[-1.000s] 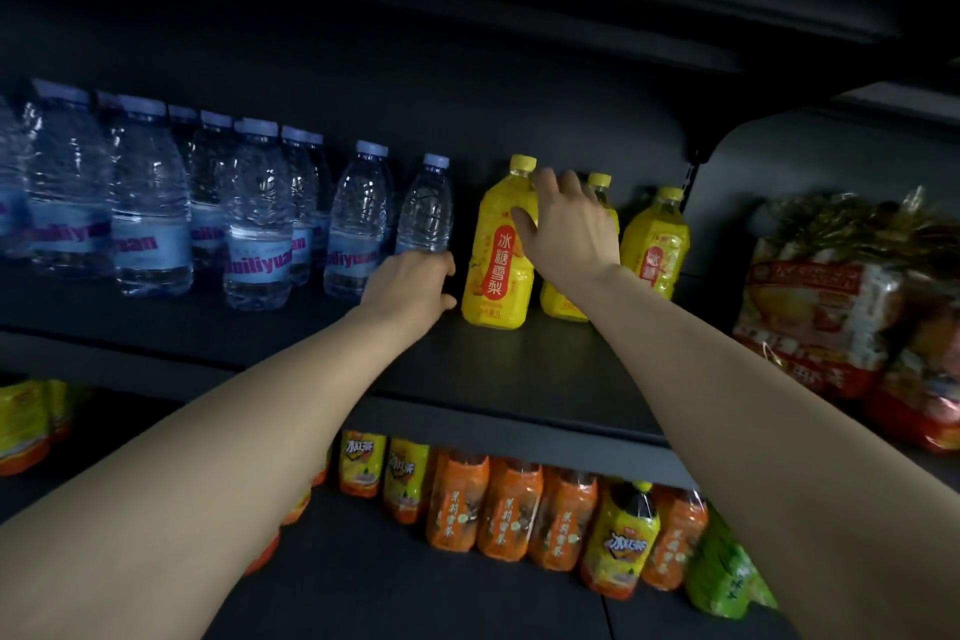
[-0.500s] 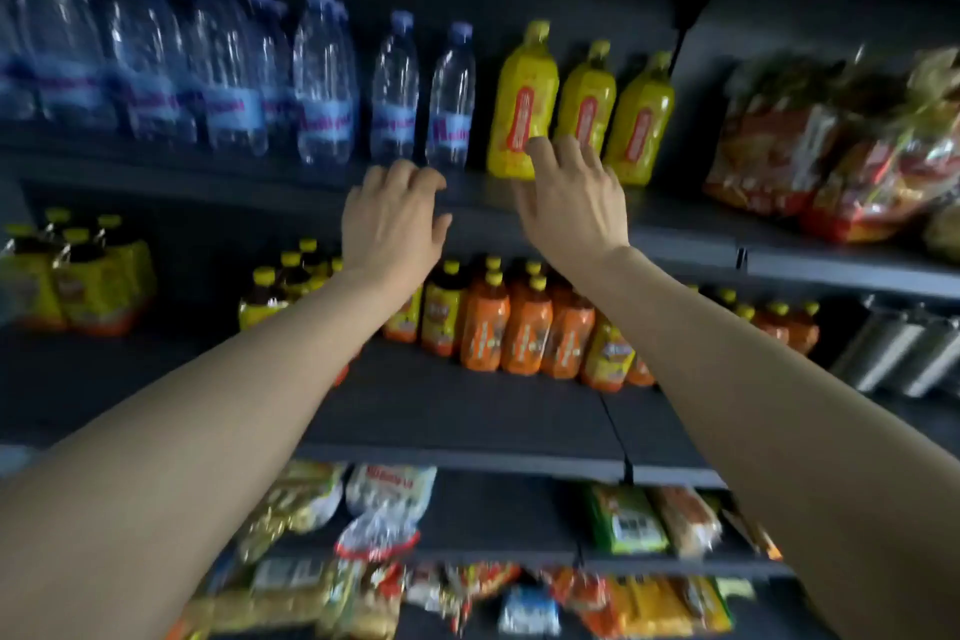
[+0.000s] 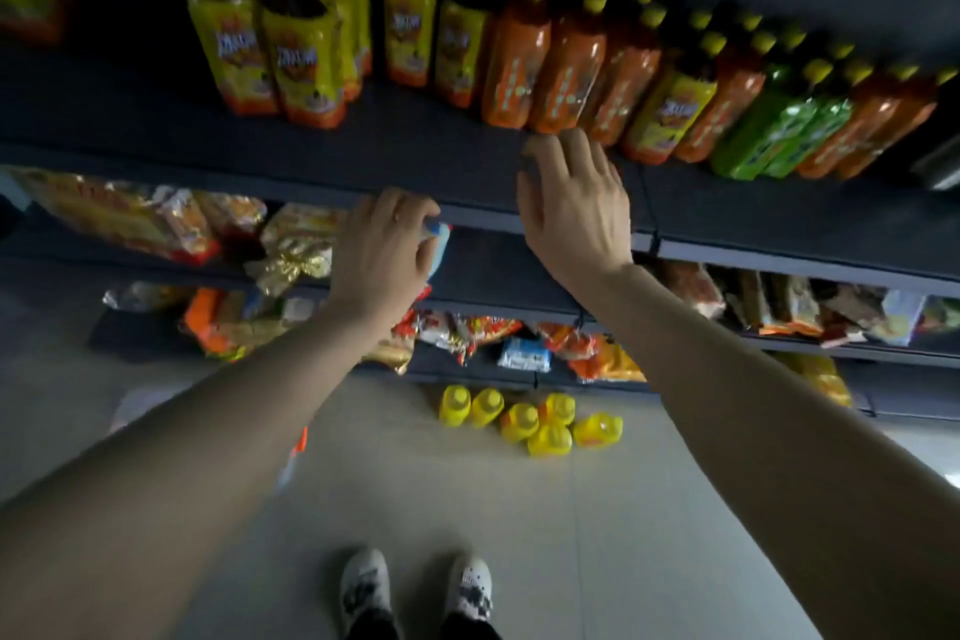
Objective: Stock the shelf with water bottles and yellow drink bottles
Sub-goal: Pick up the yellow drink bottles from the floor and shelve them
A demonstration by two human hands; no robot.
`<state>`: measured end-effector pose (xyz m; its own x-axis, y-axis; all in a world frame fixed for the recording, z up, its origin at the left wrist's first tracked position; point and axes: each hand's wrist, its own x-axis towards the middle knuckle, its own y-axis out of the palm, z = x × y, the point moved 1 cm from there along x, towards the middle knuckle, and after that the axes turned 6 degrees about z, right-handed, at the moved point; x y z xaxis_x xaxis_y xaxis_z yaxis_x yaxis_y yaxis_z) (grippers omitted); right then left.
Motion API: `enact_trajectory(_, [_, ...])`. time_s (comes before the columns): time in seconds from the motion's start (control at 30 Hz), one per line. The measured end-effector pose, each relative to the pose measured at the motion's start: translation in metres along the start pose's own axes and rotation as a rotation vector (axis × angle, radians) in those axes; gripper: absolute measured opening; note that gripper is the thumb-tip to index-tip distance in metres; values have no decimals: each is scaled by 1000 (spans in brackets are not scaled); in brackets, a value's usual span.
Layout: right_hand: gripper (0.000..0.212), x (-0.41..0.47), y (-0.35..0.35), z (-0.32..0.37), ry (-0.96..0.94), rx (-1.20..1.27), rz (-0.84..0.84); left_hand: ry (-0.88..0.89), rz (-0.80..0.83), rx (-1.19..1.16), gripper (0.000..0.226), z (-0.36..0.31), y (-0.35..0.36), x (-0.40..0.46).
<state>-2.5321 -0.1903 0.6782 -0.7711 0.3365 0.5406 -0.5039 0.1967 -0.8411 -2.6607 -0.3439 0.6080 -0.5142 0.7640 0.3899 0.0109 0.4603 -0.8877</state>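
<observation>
Six yellow drink bottles (image 3: 530, 418) wait on the floor (image 3: 519, 509) below. Both hands, left (image 3: 382, 257) and right (image 3: 574, 208), hang released, grasping nothing. Stooping hastily could topple the tightly clustered bottles.

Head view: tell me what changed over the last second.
The view tipped down from the top shelf to the floor. Both hands came off the shelved bottles: the left hand and right hand now hang empty, fingers relaxed, before lower shelves. Yellow drink bottles on the floor came into view. Both arms stay stretched forward.
</observation>
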Motion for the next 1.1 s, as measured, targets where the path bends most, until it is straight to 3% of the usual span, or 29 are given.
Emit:
enact_trajectory(0.47, [21, -217, 264, -46, 102, 225, 455, -270, 431, -91, 38, 29, 285, -180])
enact_trajectory(0.8, [39, -350, 489, -59, 251, 253, 756, -366, 659, -63, 39, 86, 488, -299])
enact_trajectory(0.97, [49, -396, 588, -49, 343, 308, 837, -414, 742, -49, 40, 113, 568, -341])
enact_trajectory(1.1, [53, -418, 645, -42, 412, 345, 811, -385, 737, -23, 46, 135, 616, -352])
